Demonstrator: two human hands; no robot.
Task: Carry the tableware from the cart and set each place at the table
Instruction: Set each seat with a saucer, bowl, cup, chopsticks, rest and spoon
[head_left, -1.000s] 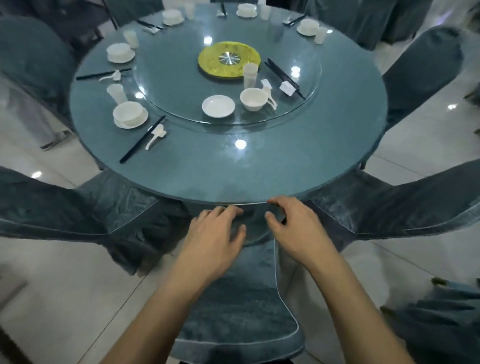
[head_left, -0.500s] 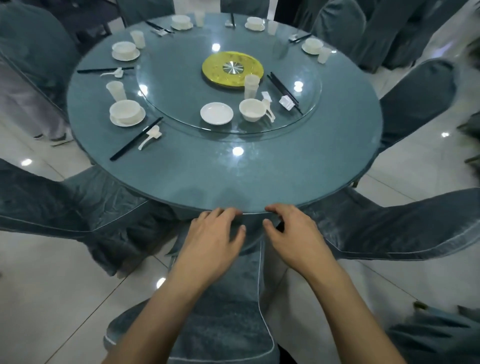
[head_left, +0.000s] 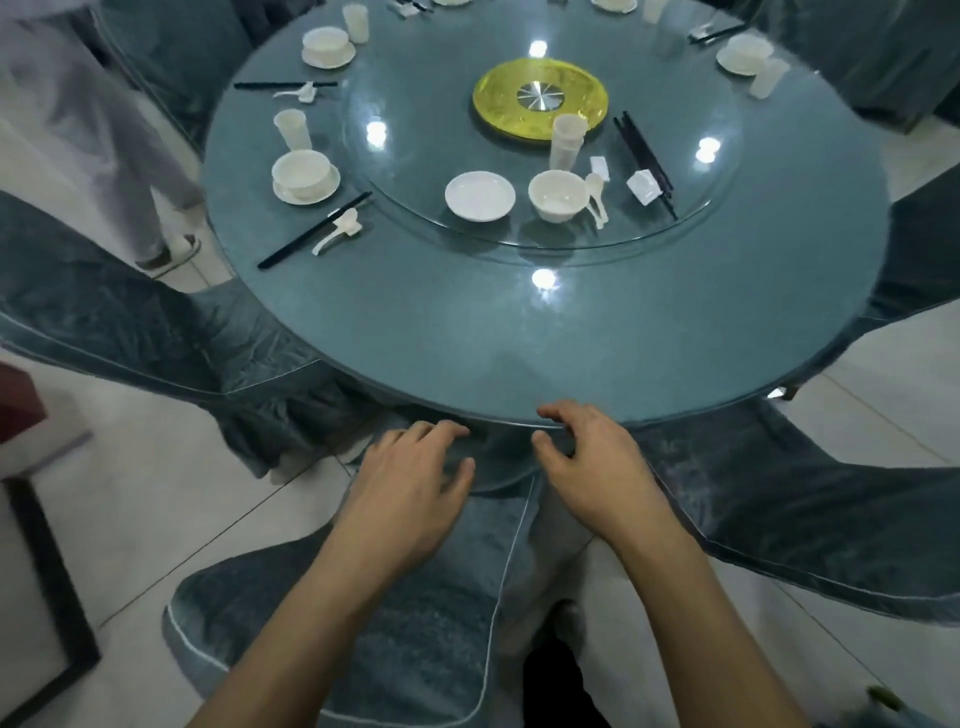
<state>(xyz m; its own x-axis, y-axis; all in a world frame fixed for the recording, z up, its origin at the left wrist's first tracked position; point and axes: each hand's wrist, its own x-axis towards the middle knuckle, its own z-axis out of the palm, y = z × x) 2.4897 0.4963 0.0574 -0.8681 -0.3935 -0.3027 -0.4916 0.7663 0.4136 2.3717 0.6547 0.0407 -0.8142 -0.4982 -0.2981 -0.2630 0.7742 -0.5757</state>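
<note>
Head view: hands (head_left: 410, 491) seemingly rest on chair (head_left: 431, 639).

table top (head_left: 519, 353): dull teal, finely speckled
centre disc (head_left: 493, 104): yellow, with a silver ribbed hub (head_left: 540, 97)
bowl (head_left: 558, 195) and saucer (head_left: 480, 196): plain white
chopsticks (head_left: 644, 156): black
chair cover (head_left: 415, 623): mottled teal, pale piping
floor tiles (head_left: 156, 493): off-white, dark grout lines
</note>
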